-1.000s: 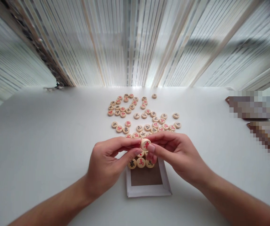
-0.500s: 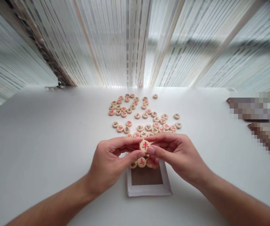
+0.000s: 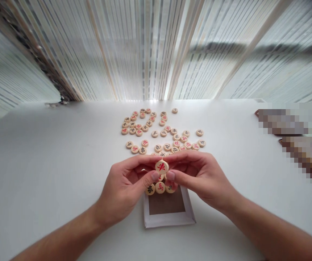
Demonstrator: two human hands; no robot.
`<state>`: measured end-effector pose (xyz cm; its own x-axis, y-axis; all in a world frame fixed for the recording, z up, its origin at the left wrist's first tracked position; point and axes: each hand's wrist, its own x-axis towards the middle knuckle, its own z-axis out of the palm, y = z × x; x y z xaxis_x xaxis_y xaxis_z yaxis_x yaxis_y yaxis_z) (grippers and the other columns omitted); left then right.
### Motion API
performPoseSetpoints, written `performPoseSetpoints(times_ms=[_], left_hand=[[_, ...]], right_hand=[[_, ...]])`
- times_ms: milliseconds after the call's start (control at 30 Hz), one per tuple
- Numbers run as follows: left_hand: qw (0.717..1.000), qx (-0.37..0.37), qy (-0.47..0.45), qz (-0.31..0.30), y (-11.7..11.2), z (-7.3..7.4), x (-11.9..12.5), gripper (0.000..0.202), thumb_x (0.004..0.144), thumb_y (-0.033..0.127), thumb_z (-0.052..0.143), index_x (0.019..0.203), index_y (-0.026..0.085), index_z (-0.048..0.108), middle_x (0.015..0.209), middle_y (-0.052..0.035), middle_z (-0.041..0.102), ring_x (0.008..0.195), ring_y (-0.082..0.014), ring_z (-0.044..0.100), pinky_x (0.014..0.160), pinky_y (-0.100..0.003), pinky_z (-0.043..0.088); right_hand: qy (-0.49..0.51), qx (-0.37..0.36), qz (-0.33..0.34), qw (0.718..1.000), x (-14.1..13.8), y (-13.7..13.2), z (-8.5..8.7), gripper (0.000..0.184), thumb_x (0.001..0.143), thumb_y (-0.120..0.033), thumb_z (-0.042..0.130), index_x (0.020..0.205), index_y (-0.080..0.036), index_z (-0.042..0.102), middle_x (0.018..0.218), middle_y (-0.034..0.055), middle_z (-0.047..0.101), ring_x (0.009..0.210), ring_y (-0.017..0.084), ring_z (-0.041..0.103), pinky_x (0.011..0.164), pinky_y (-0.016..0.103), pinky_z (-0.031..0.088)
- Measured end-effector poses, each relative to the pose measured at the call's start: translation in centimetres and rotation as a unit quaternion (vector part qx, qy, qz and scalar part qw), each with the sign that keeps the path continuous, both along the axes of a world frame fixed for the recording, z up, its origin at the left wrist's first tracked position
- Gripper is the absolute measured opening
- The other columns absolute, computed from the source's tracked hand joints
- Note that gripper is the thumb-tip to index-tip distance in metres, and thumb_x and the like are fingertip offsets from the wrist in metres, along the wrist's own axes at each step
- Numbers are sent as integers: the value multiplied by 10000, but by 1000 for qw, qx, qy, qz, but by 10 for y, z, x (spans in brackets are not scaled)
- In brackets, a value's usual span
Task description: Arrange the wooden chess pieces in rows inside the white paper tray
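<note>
A round wooden chess piece [image 3: 161,166] with a red character is pinched between the fingertips of both hands. My left hand [image 3: 124,188] grips its left side and my right hand [image 3: 199,177] grips its right side, a little above a shallow white box [image 3: 169,219] with a brown bottom. Three pieces [image 3: 160,187] lie along the box's far end, partly hidden by my thumbs. Several more wooden pieces [image 3: 156,130], marked red or black, lie scattered on the white table [image 3: 49,163] beyond my hands.
Two blurred brown-and-grey objects [image 3: 285,121] [image 3: 305,156] sit at the table's right edge. Striped white curtains [image 3: 156,47] hang behind the table's far edge.
The held piece has been turned between the fingertips, so its red character now sits tilted. Both hands have shifted slightly left.
</note>
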<state>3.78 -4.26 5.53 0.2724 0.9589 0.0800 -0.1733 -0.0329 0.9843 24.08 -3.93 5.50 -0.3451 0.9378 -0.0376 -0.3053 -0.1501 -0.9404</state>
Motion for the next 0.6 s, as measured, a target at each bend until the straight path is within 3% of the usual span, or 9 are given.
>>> performPoseSetpoints(times_ms=[233, 400, 500, 600], left_hand=[[999, 24, 26, 28, -1, -4, -1, 237, 854, 90, 877, 1041, 236, 861, 984, -18, 851, 894, -151, 821, 830, -179, 679], [999, 19, 31, 35, 0, -3, -1, 225, 827, 87, 901, 995, 231, 866, 952, -11, 856, 889, -150, 826, 825, -165, 675], [999, -3, 11, 42, 1, -2, -1, 190, 798, 106, 929, 946, 210, 870, 888, -15, 860, 821, -150, 830, 768, -156, 682], [999, -30, -13, 38, 1, 0, 0, 202, 775, 103, 947, 935, 209, 884, 862, -16, 867, 783, -148, 834, 737, -145, 683]], right_hand=[[-22, 13, -18, 1000, 0, -1, -3, 334, 711, -285, 1016, 1006, -209, 879, 791, 50, 816, 647, 166, 750, 585, 260, 650], [-69, 87, -44, 993, 0, -3, -4, 194, 807, -220, 942, 987, -216, 868, 823, 57, 818, 656, 164, 744, 559, 249, 619], [-146, 206, -96, 963, 0, -5, -3, 133, 858, -168, 879, 981, -212, 856, 856, 70, 810, 693, 174, 739, 552, 262, 603], [-214, 344, -146, 903, 0, -8, -2, 142, 881, -111, 838, 979, -214, 843, 870, 73, 794, 701, 169, 725, 569, 269, 604]])
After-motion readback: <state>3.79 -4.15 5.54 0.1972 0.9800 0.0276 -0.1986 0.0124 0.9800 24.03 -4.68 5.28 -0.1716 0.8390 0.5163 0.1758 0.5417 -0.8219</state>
